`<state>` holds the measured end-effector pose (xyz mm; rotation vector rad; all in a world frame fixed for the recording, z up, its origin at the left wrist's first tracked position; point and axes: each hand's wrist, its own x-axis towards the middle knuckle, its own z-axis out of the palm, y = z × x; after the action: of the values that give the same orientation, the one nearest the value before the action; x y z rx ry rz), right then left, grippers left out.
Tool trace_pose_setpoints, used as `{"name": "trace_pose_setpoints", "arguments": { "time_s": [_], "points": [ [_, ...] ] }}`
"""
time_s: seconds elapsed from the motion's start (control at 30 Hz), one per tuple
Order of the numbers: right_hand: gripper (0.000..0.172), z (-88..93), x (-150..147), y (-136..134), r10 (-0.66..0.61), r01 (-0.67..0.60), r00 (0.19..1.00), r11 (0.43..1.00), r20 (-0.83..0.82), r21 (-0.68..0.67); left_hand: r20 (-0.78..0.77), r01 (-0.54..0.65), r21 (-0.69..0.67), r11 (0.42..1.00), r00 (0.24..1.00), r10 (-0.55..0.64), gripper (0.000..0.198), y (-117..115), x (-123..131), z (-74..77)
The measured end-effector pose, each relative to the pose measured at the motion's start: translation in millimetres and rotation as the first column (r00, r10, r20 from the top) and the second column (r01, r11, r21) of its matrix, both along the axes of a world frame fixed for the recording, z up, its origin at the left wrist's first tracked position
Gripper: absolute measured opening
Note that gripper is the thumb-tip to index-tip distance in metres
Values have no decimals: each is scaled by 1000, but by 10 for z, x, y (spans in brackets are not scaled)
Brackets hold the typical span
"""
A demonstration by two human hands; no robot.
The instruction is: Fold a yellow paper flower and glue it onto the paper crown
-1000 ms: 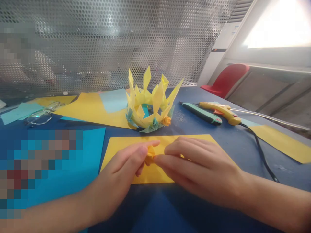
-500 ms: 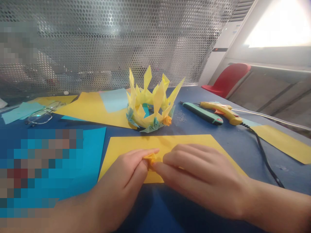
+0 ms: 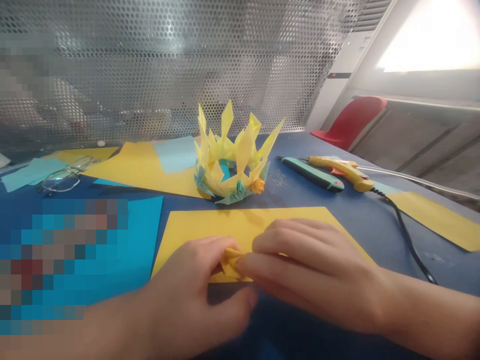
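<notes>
Change: since the earlier frame, the left thumb has swung off the folded yellow piece point(image 3: 231, 262); the right hand point(image 3: 311, 265) stays in nearly the same place.
Left hand point(image 3: 183, 295): grip opened, thumb well apart from the fingers, which appear to touch the piece, contact being partly hidden.
Right grip: closed, fingertips pinching the piece.
Folded piece: between the hands, over the yellow sheet point(image 3: 202, 222).
Paper crown point(image 3: 244, 152): upright beyond the sheet.

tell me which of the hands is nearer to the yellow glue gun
Right. The right hand is on the near side of the yellow glue gun, apart from it; the left hand is farther off, toward the left.
</notes>
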<state>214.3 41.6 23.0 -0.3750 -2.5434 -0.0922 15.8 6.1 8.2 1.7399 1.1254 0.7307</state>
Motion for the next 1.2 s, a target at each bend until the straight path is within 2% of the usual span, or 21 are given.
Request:
{"name": "trace_pose_setpoints", "arguments": {
  "time_s": [0.13, 0.27, 0.37, 0.43, 0.57, 0.67, 0.73, 0.83, 0.93, 1.1, 1.2],
  "points": [
    [21, 12, -19, 15, -37, 24, 992, 994, -117, -111, 49, 104, -113, 988, 994, -99, 27, 39, -44, -12],
    [10, -22, -60, 18, -19, -43, 974, 962, -224, -271, 149, 143, -88, 986, 980, -129, 42, 37, -78, -10],
    [8, -43, -73, 18, 13, -86, 964, 960, -265, -265, 178, 162, -115, 980, 974, -140, 50, 29, -74, 15],
    [8, -48, -68, 17, 12, -76, 964, 969, -264, -234, 171, 116, -116, 986, 981, -96, 48, 23, -67, 21],
    [11, -51, -54, 26, -17, -38, 964, 979, -264, -201, 245, 9, -162, 987, 969, 31, 28, 13, -62, -39],
    [9, -65, -58, 42, -50, -14, 958, 976, -284, -219, 442, -78, -241, 967, 878, 181, 23, 20, -55, -99],
    [8, -76, -66, 48, -76, -2, 954, 966, -291, -260, 529, -138, -232, 963, 813, 244, 21, 34, -45, -104],
    [8, -84, -78, 44, -134, 26, 943, 942, -305, -335, 509, -193, -212, 958, 815, 276, 15, 57, -30, -63],
    [10, -72, -96, 27, -215, 78, 925, 915, -314, -395, 465, -230, -249, 941, 823, 325, 5, 59, -24, -30],
    [14, -37, -142, -6, -349, 148, 874, 854, -339, -498, 426, -252, -212, 944, 845, 322, 34, 35, -22, -74],
    [14, -33, -161, -6, -362, 133, 871, 824, -332, -551, 430, -263, -248, 932, 832, 349, 34, 50, -18, -86]
  ]
}}
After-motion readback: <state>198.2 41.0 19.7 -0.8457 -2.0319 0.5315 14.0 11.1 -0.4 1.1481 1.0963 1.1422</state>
